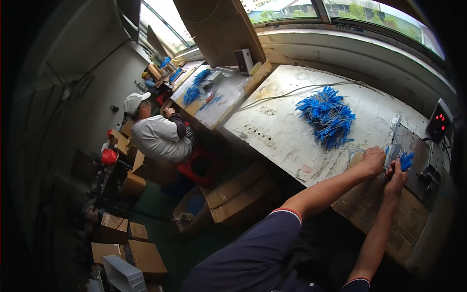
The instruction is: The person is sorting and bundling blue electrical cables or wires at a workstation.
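On the right side of the bench, my right hand (pixel 396 183) is closed round a bundle of thin blue sticks (pixel 406 160), whose ends fan out past the fingers. My left hand (pixel 373 161) is right beside it, fingers pinched together. A speck of blue shows by its fingertips, but what they hold is too small to make out. A large loose heap of similar blue sticks (pixel 328 118), with thin pale ends, lies farther left on the worn white bench top (pixel 277 104). Just beyond my hands is a metal plate with a small fixture (pixel 430 168).
A display box with red digits (pixel 440 120) stands at the bench's right end. A cable (pixel 292 91) runs along the back. Brown cardboard (pixel 362 207) covers the near edge. To the left, a person in a white cap (pixel 158 134) sits at another bench; open cartons (pixel 238 194) stand on the floor.
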The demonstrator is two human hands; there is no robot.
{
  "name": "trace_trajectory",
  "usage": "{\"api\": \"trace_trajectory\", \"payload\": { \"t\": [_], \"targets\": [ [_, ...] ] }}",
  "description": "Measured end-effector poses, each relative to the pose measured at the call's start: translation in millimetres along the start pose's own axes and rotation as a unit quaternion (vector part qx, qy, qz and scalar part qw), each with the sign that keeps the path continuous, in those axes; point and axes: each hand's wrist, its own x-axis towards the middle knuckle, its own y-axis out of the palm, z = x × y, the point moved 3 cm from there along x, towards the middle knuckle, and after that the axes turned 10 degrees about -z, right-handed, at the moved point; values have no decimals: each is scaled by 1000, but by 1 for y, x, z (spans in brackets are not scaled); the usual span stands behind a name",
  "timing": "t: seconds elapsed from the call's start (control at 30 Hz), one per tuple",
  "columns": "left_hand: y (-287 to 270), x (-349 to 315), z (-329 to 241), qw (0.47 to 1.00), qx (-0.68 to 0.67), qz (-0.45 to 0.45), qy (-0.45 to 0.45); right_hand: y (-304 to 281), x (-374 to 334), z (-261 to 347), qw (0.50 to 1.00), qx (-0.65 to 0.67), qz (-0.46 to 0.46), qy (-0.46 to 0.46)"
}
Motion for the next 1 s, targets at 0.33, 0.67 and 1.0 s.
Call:
{"api": "trace_trajectory", "payload": {
  "t": [0.33, 0.67, 1.0],
  "targets": [
    [-71, -48, 98, 983, -71, -122, 118, 113, -64, -101, 994, 76, -7, 72],
    [-211, -113, 156, 902, 2, -399, 164, 131, -104, -59, 990, 36, -7, -135],
    [-222, -121, 205, 924, 107, -358, 79, 143, -107, -84, 998, -4, 33, -54]
  ]
}}
